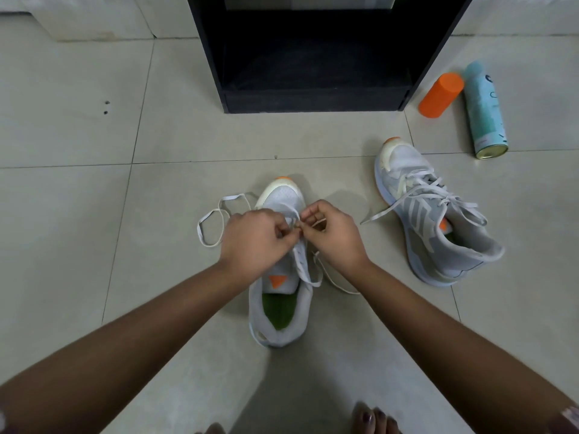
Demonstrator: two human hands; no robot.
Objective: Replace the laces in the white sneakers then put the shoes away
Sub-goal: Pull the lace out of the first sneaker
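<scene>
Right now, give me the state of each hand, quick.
Left hand: closed, pinching the lace over the near sneaker.
Right hand: closed, pinching the same lace at the eyelets.

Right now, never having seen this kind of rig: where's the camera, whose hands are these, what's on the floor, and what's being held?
There is no machine here. One wide-angle camera is worn on a person's head and looks forward and down, so the arms entering from the bottom are the wearer's own. The left hand and right hand meet over the front of a white sneaker that stands on the tiled floor with its toe pointing away. Both hands pinch its lace, whose slack loops out to the left. A second sneaker lies to the right, laced but with loose ends. Beyond is a black open shelf unit. To its right, an orange cylinder and a teal spray can lie on their sides. Bare toes show at the bottom edge.
</scene>
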